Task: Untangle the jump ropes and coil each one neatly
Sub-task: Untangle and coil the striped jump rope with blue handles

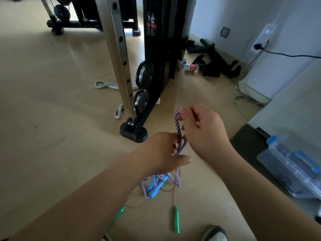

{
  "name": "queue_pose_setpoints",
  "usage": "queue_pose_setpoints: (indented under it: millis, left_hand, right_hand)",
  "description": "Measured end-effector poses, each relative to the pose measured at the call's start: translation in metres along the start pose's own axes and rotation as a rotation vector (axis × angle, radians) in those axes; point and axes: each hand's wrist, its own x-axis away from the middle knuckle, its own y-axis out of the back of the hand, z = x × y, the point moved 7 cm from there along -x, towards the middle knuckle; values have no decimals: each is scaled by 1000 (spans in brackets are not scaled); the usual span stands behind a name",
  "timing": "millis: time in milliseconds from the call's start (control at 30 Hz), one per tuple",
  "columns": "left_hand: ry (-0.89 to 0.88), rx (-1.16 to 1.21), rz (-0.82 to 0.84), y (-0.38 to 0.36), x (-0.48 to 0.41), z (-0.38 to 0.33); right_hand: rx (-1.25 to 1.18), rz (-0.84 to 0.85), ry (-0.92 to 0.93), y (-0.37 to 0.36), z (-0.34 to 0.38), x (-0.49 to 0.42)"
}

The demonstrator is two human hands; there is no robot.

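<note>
A shoe (215, 233) is showing at the near edge, below the right hand; just left of it the green handles (176, 220) are lying on the floor, their thin cord (174, 197) running up toward the heap. Directly under the left hand (163, 152) the blue handles (156, 186) are sitting in a pile of purple rope (178, 129), with the cord crossing it; the ropes are not yet separated. The left hand is pinching several hanging purple strands between thumb and curled fingers; the right hand (199, 129), just above and touching distance away, is pinching the top of a raised loop in its fingertips.

Lifting that loop further is likely risking a tighter snarl below, since the cord is probably threading through the pile; a blue handle could also be snagging in a bight and dragging the green rope along; a loose pinch could be letting strands drop back.

Right of the hands a clear box (295, 171) is lying on a dark mat; beyond the hands a machine foot (133, 132) is standing close enough to be catching a swung rope; further off a white rope (102, 85) and a bottle (189, 66) are lying well apart.
</note>
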Motion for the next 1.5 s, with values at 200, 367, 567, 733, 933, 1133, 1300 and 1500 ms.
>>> queue_pose_setpoints:
  millis: [200,367,567,733,933,1133,1300,1500]
  left_hand:
    - [-28,131,-423,58,8,2]
    - [73,323,-577,89,23,11]
    - [195,604,-309,69,15,22]
    - [104,100,181,25,24,11]
    - [77,232,6,26,13,9]
    - [65,322,-298,56,13,14]
    - [69,402,-367,63,19,13]
    - [142,803,-222,65,19,21]
  right_hand:
    - [-344,120,-102,-12,-12,-6]
    - [94,709,-10,-57,-16,27]
    - [170,474,-19,-44,-17,19]
    - [-125,161,-1,-16,2,12]
    - [-369,92,-150,-4,-7,4]
    - [-37,687,-186,-43,-28,28]
    - [142,676,-99,-54,-29,31]
    - [-1,350,-96,-35,-24,13]
